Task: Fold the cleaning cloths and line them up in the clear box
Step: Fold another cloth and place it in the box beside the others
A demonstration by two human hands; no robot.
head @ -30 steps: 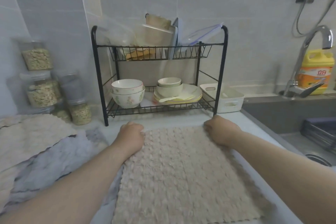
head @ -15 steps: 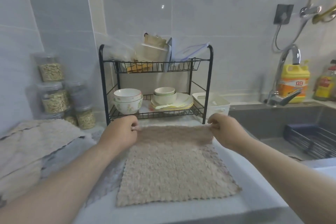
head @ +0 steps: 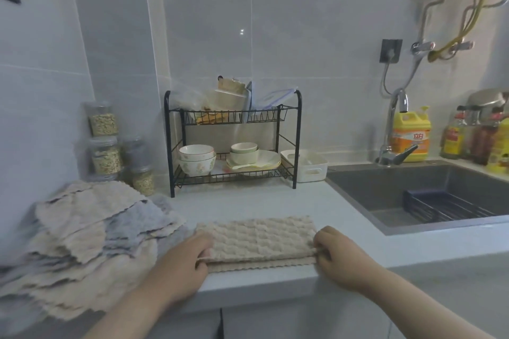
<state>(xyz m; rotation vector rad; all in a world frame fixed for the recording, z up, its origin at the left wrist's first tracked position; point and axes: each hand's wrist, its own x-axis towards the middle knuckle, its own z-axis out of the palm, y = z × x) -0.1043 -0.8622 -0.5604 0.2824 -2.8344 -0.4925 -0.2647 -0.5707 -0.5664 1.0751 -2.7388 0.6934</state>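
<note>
A beige textured cleaning cloth (head: 259, 239) lies folded in half on the grey counter near its front edge. My left hand (head: 183, 264) pinches the cloth's near left corner and my right hand (head: 340, 256) pinches its near right corner. A loose pile of beige and grey cloths (head: 82, 234) spreads over the counter to the left. No clear box shows in this view; a white plastic bin (head: 308, 165) stands beside the rack.
A black two-tier dish rack (head: 232, 143) with bowls and plates stands at the back wall. Grain jars (head: 106, 143) sit at the back left. The sink (head: 429, 195) with a dark rack, the tap and a yellow detergent bottle (head: 411, 132) lie to the right.
My hands have pulled the cloth's far edge toward me and laid it over the near edge, so the cloth is folded in half. The camera view has risen and drawn back.
</note>
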